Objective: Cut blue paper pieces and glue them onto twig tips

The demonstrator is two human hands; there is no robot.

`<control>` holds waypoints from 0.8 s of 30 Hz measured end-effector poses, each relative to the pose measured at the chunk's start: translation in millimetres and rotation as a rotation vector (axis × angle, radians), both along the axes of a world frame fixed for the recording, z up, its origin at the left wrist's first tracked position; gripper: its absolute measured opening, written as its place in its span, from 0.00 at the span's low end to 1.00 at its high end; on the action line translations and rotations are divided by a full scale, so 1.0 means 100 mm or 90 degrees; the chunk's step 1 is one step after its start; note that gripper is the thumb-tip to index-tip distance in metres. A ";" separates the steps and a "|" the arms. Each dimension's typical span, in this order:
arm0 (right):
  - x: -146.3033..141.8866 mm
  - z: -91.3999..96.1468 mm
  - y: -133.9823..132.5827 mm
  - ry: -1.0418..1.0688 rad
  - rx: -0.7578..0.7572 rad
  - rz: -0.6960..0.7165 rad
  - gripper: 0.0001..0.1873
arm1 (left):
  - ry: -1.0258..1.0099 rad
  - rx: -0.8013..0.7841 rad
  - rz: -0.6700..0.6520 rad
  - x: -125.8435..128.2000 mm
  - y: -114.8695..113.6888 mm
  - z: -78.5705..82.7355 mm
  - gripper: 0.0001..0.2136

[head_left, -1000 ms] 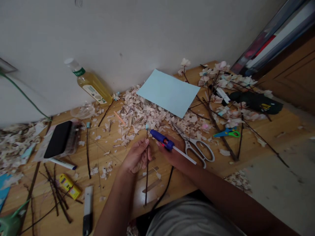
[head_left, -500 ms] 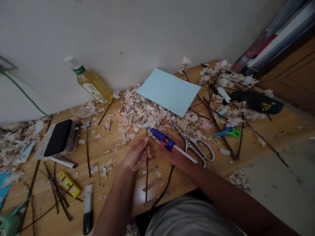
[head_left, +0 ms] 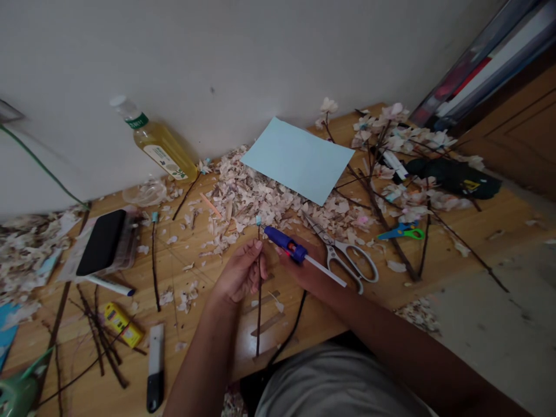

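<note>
I'm seeing the left hand (head_left: 238, 275) closing thumb and forefinger around a thin dark twig (head_left: 259, 315), pinching it in its upper part, other fingers curled in. The right hand (head_left: 311, 271) is wrapping a blue glue gun (head_left: 286, 246), fully closed round the body, with a white glue stick (head_left: 325, 271) sticking out the back toward the right.

Key geometry: the twig's long axis is running straight away from the body, near end at the table edge, far end carrying a small light-blue tip (head_left: 259, 220). The gun is lying across that axis, with its nozzle aiming left and away. The nozzle is sitting just right of the twig and just below the tip. I can't tell whether they're touching. The right hand is the nearer one to the tip; the left is gripping further down the stem.

A black cord (head_left: 290, 333) is trailing from the gun back over the table (head_left: 438, 260) edge. Metal scissors (head_left: 347, 255) are lying just beyond the right hand, open. Past the hands a heap of pale petal scraps (head_left: 247, 197) is spreading under a light-blue sheet (head_left: 297, 159). Flowered branches (head_left: 391, 145) and small green scissors (head_left: 402, 233) are lying far right. A bottle of yellow liquid (head_left: 158, 145), a phone (head_left: 102, 243) and a utility knife (head_left: 154, 370) are sitting on the left.
</note>
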State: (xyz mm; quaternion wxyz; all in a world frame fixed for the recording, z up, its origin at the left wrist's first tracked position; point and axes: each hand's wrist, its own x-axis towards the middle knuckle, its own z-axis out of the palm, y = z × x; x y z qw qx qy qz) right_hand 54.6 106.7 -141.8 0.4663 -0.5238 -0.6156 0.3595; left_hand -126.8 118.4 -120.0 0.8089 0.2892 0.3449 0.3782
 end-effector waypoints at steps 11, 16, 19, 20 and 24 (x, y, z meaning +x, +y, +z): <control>-0.01 -0.11 0.04 0.201 -0.185 -0.162 0.27 | 0.093 0.065 0.084 -0.30 0.03 0.14 0.14; -0.03 -0.06 0.06 0.242 -0.188 -0.148 0.29 | 0.075 0.080 0.006 -0.54 0.03 0.16 0.13; -0.02 -0.05 0.05 0.224 -0.182 -0.139 0.29 | 0.113 0.066 -0.058 -0.56 0.00 0.16 0.16; -0.02 -0.05 0.05 0.220 -0.182 -0.135 0.28 | 0.128 0.061 -0.076 -0.56 -0.01 0.16 0.17; 0.01 -0.10 0.03 0.190 -0.160 -0.107 0.27 | 0.174 0.056 -0.108 -0.55 -0.02 0.15 0.20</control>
